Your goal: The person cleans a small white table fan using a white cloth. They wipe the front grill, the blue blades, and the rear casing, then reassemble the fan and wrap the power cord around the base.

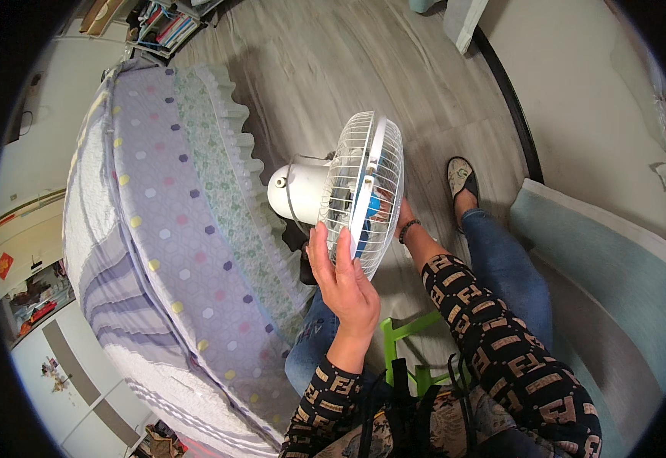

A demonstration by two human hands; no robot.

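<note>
An electric fan with a white wire cage [376,149] and a white motor housing [298,192] stands before me, its cage seen nearly edge-on. Blue blades [363,237] and a blue hub [373,205] show through the wires. My left hand [341,280] rests with raised fingers against the lower rim of the cage. On the cage's right side is my right hand [404,217], with a dark bead bracelet at its wrist; the wires and rim hide most of its fingers, so its grip is unclear.
A bed with a dotted, frilled cover [195,200] runs along the left. A grey-green upholstered seat [596,246] is at the right. Below my hands is a green plastic stool [390,343]. Books fill a rack [167,28] at the upper left. The floor is wood-patterned [333,63].
</note>
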